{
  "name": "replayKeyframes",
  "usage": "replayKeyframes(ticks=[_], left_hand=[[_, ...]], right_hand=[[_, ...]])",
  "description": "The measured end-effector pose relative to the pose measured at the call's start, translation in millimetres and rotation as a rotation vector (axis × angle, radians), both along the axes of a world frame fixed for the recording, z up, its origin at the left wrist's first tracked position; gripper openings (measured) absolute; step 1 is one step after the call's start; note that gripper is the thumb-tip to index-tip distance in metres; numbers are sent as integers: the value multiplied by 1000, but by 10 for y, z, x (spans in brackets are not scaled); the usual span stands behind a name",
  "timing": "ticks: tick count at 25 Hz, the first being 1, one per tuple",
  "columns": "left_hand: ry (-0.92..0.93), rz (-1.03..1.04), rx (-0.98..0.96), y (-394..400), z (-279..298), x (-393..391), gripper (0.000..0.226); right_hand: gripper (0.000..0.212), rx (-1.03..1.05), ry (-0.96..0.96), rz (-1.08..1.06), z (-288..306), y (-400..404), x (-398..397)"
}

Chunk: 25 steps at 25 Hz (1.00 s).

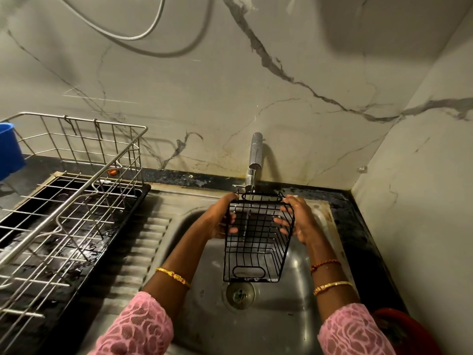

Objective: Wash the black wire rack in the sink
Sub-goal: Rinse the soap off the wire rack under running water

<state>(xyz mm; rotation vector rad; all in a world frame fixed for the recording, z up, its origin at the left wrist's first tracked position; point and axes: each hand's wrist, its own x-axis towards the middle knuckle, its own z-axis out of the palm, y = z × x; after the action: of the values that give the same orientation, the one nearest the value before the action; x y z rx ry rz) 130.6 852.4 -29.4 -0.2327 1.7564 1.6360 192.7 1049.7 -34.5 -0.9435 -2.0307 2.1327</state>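
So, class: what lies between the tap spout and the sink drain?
In the head view, the black wire rack lies between the tap spout and the drain, held by the left hand and right hand.

We see a large steel dish rack [69, 190] standing on a black drip tray [84, 254] at the left, on the dark tabletop [350, 221]. A blue plastic container [10, 149] sits just beyond the rack's far left corner. A small orange piece [111, 171] shows between the rack's wires. A grey hose [143, 34] loops across the marble-patterned wall [230, 85] above. At the lower right, a red bowl [399, 329] rests on the tabletop, partly cut off by the frame edge.
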Motion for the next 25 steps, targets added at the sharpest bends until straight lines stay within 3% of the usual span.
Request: replayKeyframes(ticks=[4, 9, 17, 22, 25], left_hand=[[-24, -17, 12, -53, -3, -20, 40], [-44, -45, 100, -126, -46, 20, 38], [-12, 3, 183, -272, -98, 169, 34], [-29, -30, 192, -309, -144, 219, 34], [-25, -92, 181, -262, -132, 261, 37]], right_hand=[[15, 4, 3, 20, 36, -18, 12], [30, 13, 82, 15, 6, -25, 14], [31, 1, 126, 64, 41, -141, -6], [17, 25, 140, 10, 27, -192, 49], [26, 60, 130, -59, -56, -156, 103]])
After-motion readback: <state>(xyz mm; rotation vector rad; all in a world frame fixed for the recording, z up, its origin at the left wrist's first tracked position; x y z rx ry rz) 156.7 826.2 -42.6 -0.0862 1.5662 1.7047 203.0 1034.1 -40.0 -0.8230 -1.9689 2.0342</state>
